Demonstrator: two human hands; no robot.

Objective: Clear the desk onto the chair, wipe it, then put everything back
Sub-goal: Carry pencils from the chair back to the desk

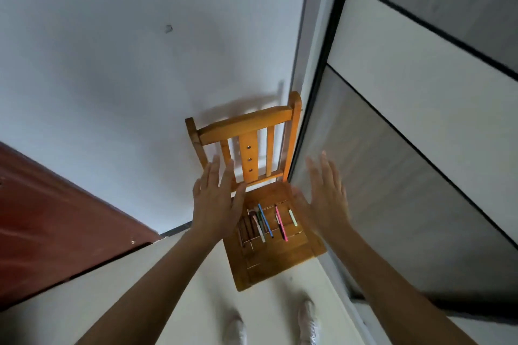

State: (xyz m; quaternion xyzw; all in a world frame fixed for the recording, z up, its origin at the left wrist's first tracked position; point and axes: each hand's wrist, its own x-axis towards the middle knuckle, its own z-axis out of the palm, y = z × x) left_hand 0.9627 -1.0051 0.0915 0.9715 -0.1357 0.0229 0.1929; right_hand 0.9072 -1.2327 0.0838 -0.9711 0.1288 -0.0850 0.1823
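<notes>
A small orange wooden chair stands against the white wall, below me. On its seat lie several pens and pencils in a row, among them a blue pen, a pink pen, a pale green marker and dark pencils. My left hand hovers above the seat's left side with straight fingers and holds nothing. My right hand is stretched out flat above the seat's right edge, also holding nothing. The desk is not in view.
A dark red door is at the left. A grey and white sliding panel with a metal frame runs along the right, close to the chair. My two white shoes stand on the pale floor in front of the chair.
</notes>
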